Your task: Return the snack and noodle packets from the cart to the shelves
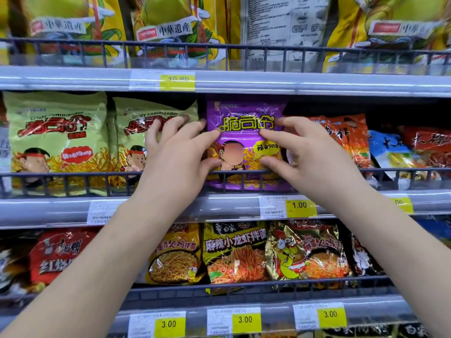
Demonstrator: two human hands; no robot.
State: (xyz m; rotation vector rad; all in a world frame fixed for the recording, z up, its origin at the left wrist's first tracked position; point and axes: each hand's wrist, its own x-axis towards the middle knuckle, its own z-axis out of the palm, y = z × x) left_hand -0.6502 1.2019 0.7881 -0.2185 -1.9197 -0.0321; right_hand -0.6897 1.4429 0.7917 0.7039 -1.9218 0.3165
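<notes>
While the left hand (175, 152) and right hand (314, 154) press spread fingers on the purple snack packet (246, 123), it stands behind the middle shelf's wire rail (73, 175), green Crispy commander packets (56, 132) at nine o'clock, an orange-red packet (346, 135) at three, a yellow price tag (300, 206) at five.

Lower edge of purple packet (245, 108) partly behind wire rail (73, 174)

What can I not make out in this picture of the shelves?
Head view:
The cart: outside the frame.
The purple packet: side edges lie under the left hand and right hand; its bottom is behind the wire rail.
The upper price tag: number blurred.
Small print on the 1.00 tag: too small.
The yellow bags: cut off by the upper edge.
</notes>
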